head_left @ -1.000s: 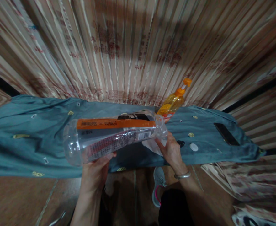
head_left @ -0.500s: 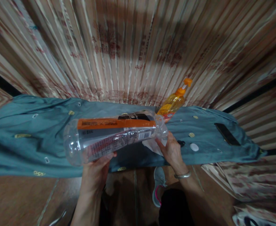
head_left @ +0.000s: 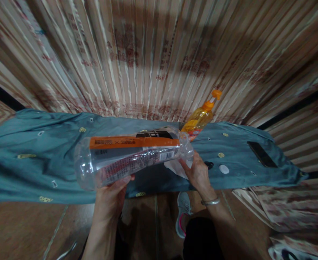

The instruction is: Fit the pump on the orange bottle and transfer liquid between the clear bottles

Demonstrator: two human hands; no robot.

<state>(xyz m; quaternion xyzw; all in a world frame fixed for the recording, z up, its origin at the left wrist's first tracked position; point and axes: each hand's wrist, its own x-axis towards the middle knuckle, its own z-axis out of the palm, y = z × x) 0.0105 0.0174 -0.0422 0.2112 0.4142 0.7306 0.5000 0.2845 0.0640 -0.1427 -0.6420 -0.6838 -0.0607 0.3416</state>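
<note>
A large clear plastic bottle (head_left: pixel 132 155) with an orange, grey and black label lies sideways above the cloth, its neck to the right. My left hand (head_left: pixel 114 191) grips its wide end from below, fingers mostly hidden behind it. At the neck, my right hand (head_left: pixel 198 171) is closed on the bottle, thumb toward the neck. Behind the neck stands a yellow pump bottle (head_left: pixel 199 121) with an orange top. A white sheet or tissue (head_left: pixel 176 168) lies partly under my right hand.
A teal patterned cloth (head_left: pixel 64 159) covers the long narrow surface. Right of my right hand are a small black object (head_left: pixel 209 165), a white disc (head_left: pixel 224 169) and a dark phone (head_left: pixel 261 154). A pleated curtain (head_left: pixel 148 61) hangs behind; a shoe (head_left: pixel 184 213) shows on the floor.
</note>
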